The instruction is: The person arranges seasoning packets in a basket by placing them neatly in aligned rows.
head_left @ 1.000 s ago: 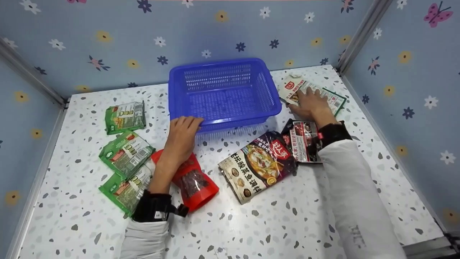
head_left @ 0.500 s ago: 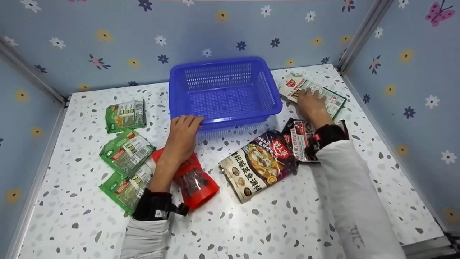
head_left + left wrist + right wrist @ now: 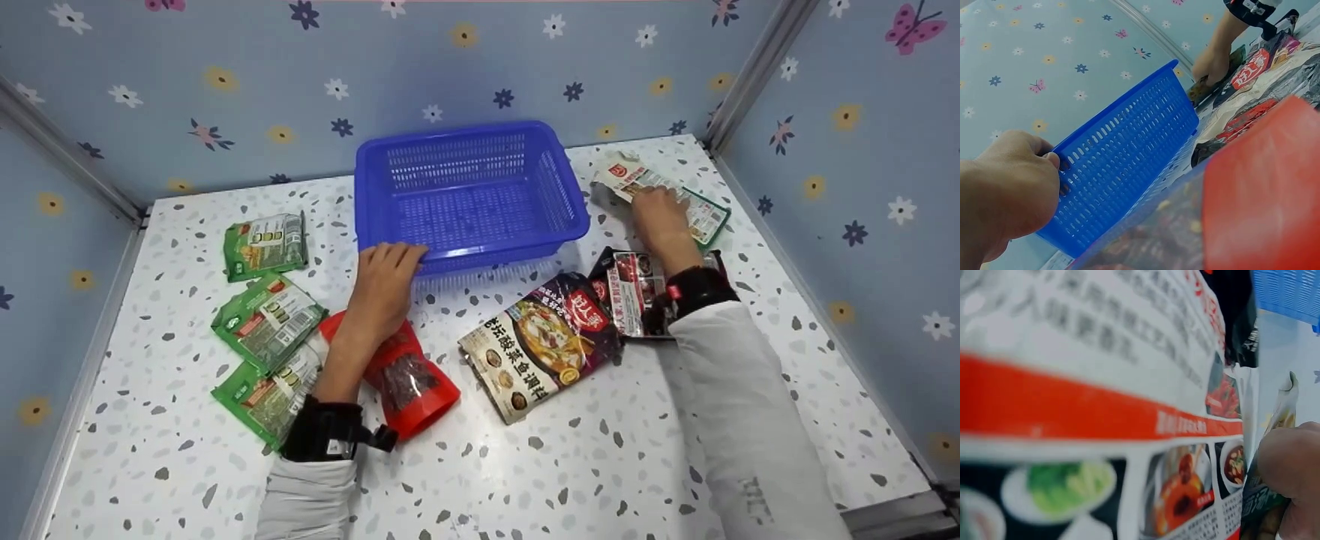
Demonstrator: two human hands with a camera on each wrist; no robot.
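Note:
My left hand grips the near left corner of the blue plastic basket. In the left wrist view the thumb and fingers pinch its rim. My right hand pinches a white-and-green seasoning packet right of the basket, its near edge bent up a little. The right wrist view has the thumb against this packet. A black-and-red seasoning pouch lies below the right wrist and fills much of the right wrist view. Under the left forearm is a red pouch with a clear window.
A large cream-and-purple pickled fish seasoning pouch lies mid-table against the black-and-red one. Three green packets lie at the left, two overlapping. Flowered wall panels enclose the speckled table at the back and sides.
The right hand's spread fingers have drawn together on the white-and-green packet, which has shifted slightly right and lifted at its near edge. The left hand stays on the basket rim.

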